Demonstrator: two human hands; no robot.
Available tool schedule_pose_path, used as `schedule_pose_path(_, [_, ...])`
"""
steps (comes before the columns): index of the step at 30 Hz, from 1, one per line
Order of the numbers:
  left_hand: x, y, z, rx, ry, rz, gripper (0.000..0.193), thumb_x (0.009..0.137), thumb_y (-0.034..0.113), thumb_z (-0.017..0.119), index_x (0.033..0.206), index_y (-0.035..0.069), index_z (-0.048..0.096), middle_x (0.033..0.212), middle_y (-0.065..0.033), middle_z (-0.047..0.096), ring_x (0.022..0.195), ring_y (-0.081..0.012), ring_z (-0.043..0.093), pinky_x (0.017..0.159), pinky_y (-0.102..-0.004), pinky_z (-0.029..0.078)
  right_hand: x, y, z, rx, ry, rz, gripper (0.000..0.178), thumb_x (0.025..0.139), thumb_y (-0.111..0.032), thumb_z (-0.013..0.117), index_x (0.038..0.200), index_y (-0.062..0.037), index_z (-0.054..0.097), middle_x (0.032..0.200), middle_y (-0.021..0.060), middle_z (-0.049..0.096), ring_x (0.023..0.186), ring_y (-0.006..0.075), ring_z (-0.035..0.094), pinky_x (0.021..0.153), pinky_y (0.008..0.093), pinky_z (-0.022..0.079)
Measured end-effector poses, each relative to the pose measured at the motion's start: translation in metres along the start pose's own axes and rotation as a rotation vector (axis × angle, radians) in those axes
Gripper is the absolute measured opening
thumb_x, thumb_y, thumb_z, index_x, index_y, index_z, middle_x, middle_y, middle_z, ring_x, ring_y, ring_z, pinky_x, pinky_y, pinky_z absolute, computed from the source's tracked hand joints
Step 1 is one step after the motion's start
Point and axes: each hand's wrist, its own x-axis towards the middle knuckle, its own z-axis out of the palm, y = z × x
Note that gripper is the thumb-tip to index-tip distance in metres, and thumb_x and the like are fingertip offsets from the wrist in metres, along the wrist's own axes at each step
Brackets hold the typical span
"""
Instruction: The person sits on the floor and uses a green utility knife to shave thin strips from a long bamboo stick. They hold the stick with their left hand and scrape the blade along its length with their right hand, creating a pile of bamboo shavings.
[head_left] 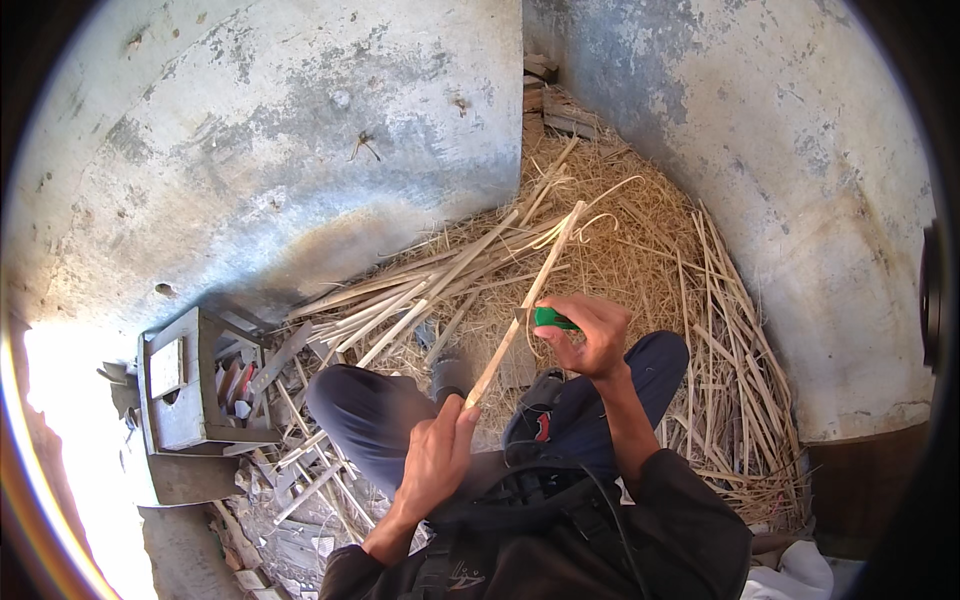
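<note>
A long pale strip of wood or bamboo (548, 262) slants up and away from my lap. My left hand (437, 452) is closed around its near end. In my right hand (597, 335) is a green-handled knife (552, 318), gripped between thumb and fingers. Its short dark blade lies against the strip about midway along; my fingers partly cover the handle. Thin curled shavings (600, 222) show beside the strip's far end. Both hands are above my crossed legs (370, 415).
Loose strips (400, 300) lie in a pile at the left, with more strips (735, 350) along the right wall. Fine shavings (640, 200) heap up in the far corner. A worn wooden box (185, 425) with things inside stands at left. Stained walls (300, 110) enclose the spot.
</note>
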Motion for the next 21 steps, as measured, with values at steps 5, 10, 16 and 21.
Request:
schedule_pose_path(5, [0.000, -0.001, -0.002, 0.015, -0.010, 0.005, 0.025, 0.115, 0.020, 0.054, 0.099, 0.001, 0.051, 0.070, -0.0284, 0.051, 0.072, -0.0552, 0.058, 0.064, -0.0579, 0.043, 0.000, 0.005, 0.004, -0.012, 0.039, 0.030, 0.029, 0.092, -0.036, 0.087, 0.100, -0.0091, 0.084, 0.086, 0.0060, 0.082, 0.069, 0.0231, 0.078, 0.060, 0.0333, 0.058])
schedule_pose_path(10, [0.003, 0.005, -0.004, 0.043, -0.017, 0.129, 0.022, 0.114, 0.018, 0.054, 0.099, 0.001, 0.052, 0.070, -0.0286, 0.053, 0.074, -0.0556, 0.059, 0.064, -0.0596, 0.043, -0.002, 0.012, 0.003, -0.042, 0.092, 0.050, 0.029, 0.095, -0.037, 0.085, 0.099, -0.0083, 0.084, 0.084, 0.0079, 0.081, 0.069, 0.0206, 0.078, 0.058, 0.0333, 0.057])
schedule_pose_path(16, [-0.009, -0.030, -0.002, 0.102, -0.119, -0.004, 0.011, 0.110, 0.010, 0.056, 0.107, 0.000, 0.057, 0.090, -0.0249, 0.057, 0.074, -0.0469, 0.065, 0.062, -0.0572, 0.048, 0.002, 0.054, -0.007, -0.124, 0.141, 0.289, 0.042, 0.105, -0.047, 0.075, 0.108, -0.0070, 0.085, 0.083, 0.0054, 0.080, 0.058, 0.0138, 0.067, 0.052, 0.0302, 0.050])
schedule_pose_path(21, [-0.039, -0.057, 0.008, 0.261, -0.252, 0.365, 0.009, 0.107, 0.006, 0.057, 0.111, 0.000, 0.063, 0.105, -0.0235, 0.062, 0.075, -0.0429, 0.068, 0.063, -0.0550, 0.054, -0.007, 0.144, -0.027, -0.273, 0.380, 0.662, 0.054, 0.110, -0.053, 0.064, 0.113, -0.0028, 0.083, 0.094, 0.0106, 0.080, 0.085, 0.0160, 0.073, 0.080, 0.0327, 0.055])
